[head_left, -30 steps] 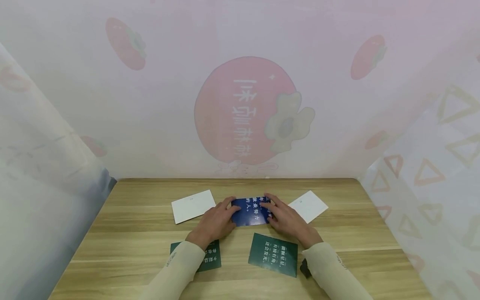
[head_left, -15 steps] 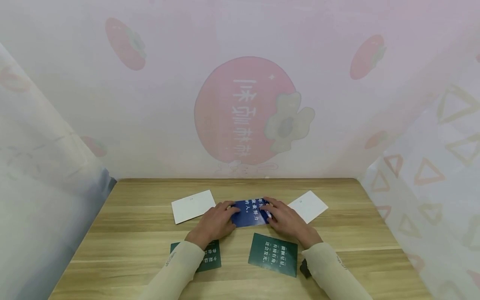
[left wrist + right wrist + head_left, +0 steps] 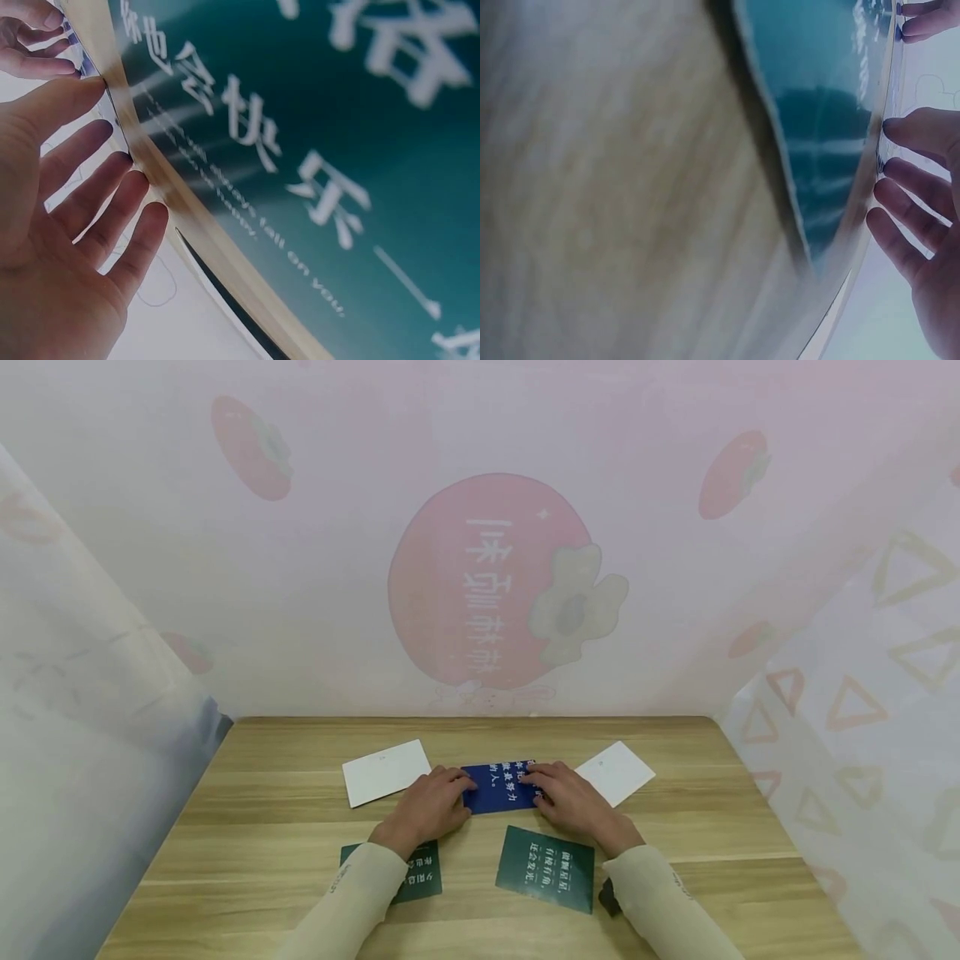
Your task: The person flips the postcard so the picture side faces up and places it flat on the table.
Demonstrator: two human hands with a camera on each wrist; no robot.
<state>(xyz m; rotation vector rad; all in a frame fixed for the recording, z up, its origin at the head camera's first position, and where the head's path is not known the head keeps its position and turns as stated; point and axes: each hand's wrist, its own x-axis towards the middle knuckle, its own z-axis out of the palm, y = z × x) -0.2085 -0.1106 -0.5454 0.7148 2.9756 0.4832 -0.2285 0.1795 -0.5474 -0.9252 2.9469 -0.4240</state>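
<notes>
A dark blue card (image 3: 491, 799) with white Chinese characters lies at the middle of the table, between the two hands. My left hand (image 3: 429, 802) rests at the card's left end, fingertips on its surface and edge. On the opposite end my right hand (image 3: 573, 800) touches it in the same way, covering part of the writing. In the left wrist view the left hand's fingers (image 3: 97, 191) are spread and loosely extended, with the thumb at the card's edge. The right hand's fingers (image 3: 907, 210) look equally relaxed in the right wrist view.
White cards lie behind the hands, one at left (image 3: 386, 772) and one at right (image 3: 617, 772). Nearer are two green cards, the left one (image 3: 425, 877) partly under the left sleeve, the right one (image 3: 546, 870) uncovered. A small black object (image 3: 609, 897) sits by the right sleeve.
The blue card's far edge has come slightly down toward me, and the card looks flatter. The fingers of both hands have drawn back a little with it. The other cards stay put.
</notes>
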